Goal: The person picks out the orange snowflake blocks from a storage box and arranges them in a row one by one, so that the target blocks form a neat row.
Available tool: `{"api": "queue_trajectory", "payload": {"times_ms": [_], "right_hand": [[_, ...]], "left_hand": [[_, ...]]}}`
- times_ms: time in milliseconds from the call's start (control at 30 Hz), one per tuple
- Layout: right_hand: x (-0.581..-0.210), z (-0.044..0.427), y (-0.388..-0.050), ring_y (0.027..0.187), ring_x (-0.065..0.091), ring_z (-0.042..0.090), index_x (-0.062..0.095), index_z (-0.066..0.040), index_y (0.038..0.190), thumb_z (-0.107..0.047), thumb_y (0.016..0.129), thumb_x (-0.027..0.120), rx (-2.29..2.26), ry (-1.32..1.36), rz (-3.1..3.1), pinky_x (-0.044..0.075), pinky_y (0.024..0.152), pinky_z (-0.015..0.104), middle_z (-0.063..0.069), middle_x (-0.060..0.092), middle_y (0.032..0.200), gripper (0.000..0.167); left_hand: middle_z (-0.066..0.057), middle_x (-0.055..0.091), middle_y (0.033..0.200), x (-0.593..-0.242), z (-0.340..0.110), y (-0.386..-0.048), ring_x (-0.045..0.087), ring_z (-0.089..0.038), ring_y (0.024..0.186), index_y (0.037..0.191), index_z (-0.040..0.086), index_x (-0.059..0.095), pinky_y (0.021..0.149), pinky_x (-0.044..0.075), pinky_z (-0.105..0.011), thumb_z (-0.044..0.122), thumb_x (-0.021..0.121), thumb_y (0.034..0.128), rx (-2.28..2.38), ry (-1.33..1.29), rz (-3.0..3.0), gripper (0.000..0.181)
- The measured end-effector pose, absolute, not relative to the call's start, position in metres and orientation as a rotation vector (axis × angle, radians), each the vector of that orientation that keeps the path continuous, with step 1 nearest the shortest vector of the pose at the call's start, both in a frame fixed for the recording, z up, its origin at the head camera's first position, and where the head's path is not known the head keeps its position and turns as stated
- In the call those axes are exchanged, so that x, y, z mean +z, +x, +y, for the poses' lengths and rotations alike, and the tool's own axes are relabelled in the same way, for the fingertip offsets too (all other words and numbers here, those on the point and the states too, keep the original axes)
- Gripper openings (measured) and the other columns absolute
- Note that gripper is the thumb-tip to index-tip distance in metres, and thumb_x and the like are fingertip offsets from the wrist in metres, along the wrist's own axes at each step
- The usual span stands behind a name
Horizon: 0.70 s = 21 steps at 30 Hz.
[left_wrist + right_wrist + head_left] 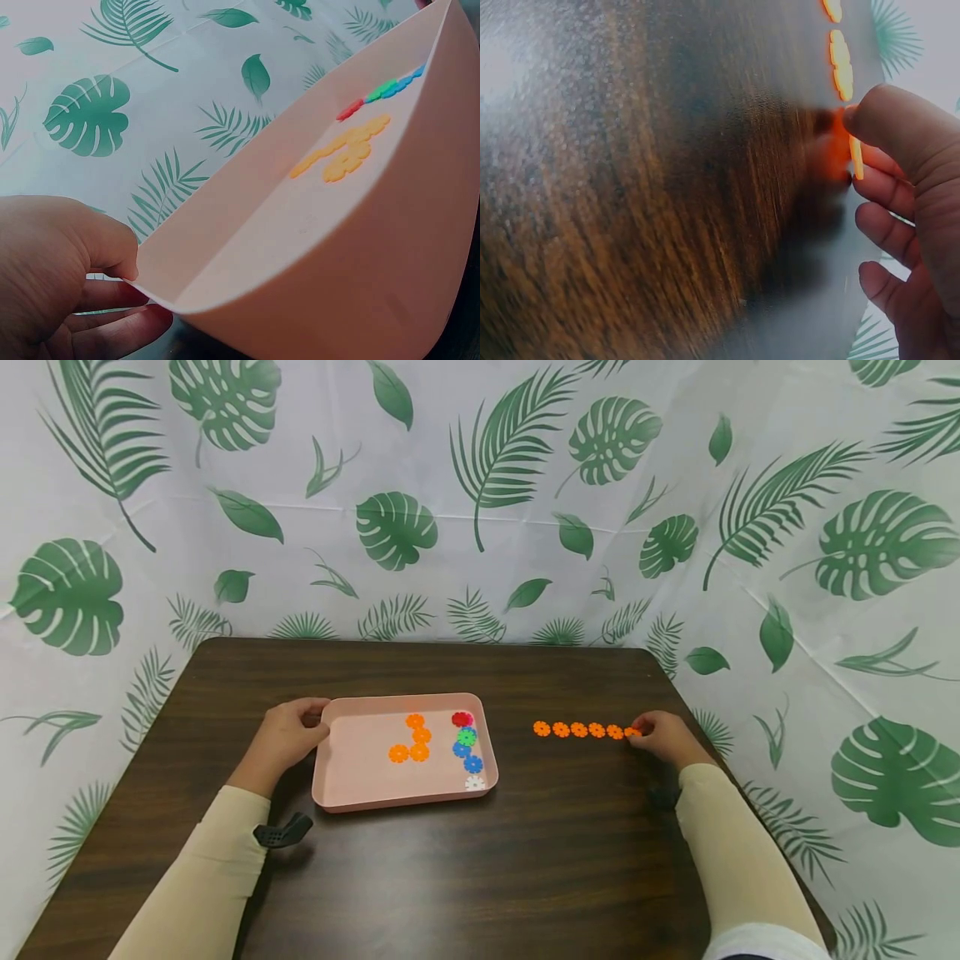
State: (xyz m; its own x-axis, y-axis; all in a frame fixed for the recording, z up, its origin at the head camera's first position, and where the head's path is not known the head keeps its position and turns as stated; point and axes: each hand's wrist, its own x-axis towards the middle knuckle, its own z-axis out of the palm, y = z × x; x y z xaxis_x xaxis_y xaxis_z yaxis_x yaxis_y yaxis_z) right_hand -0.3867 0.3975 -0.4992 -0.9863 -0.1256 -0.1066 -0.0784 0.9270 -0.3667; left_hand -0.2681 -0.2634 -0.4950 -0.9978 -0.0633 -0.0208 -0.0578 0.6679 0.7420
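My left hand (288,732) pinches the left rim of a shallow pink tray (360,781) between thumb and fingers. Inside the tray lie several orange flower-shaped discs (420,752); along its right side are red, green, blue (473,764) and white (475,783) ones. To the right, a row of orange flower-shaped discs (578,729) runs across the table. At the row's right end my right hand (667,737) pinches an orange flower-shaped disc (856,157) between thumb and fingers, low over the table. Those fingers partly cover it in the head view.
The dark wooden table (480,877) has rounded far corners, and its right edge lies just past my right hand. A white cloth with green leaf prints (517,568) hangs behind and beside it. Each wrist wears a black device (283,832).
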Motion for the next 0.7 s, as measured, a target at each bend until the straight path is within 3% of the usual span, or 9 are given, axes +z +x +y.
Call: {"api": "queue_trajectory", "payload": {"times_ms": [333, 700], "right_hand": [[-0.487, 0.392, -0.381, 0.115, 0.06, 0.044, 0.065, 0.006, 0.128, -0.03, 0.093, 0.075, -0.549, -0.213, 3.011, 0.047, 0.102, 0.062, 0.028, 0.064, 0.125, 0.051], [-0.45, 0.322, -0.395, 0.12, 0.058, 0.039, 0.063, -0.001, 0.135, -0.027, 0.097, 0.072, -0.635, -0.435, 3.003, 0.049, 0.102, 0.06, 0.019, 0.061, 0.131, 0.047]], "left_hand": [[-0.026, 0.063, 0.133, -0.494, -0.264, -0.269, 0.062, -0.043, 0.119, 0.145, -0.001, 0.055, 0.098, 0.053, -0.058, 0.019, 0.059, 0.0952, -1.255, 0.084, -2.865, 0.054], [-0.026, 0.064, 0.133, -0.495, -0.265, -0.269, 0.062, -0.042, 0.119, 0.144, -0.001, 0.056, 0.099, 0.053, -0.058, 0.019, 0.059, 0.0949, -1.271, 0.08, -2.863, 0.053]]}}
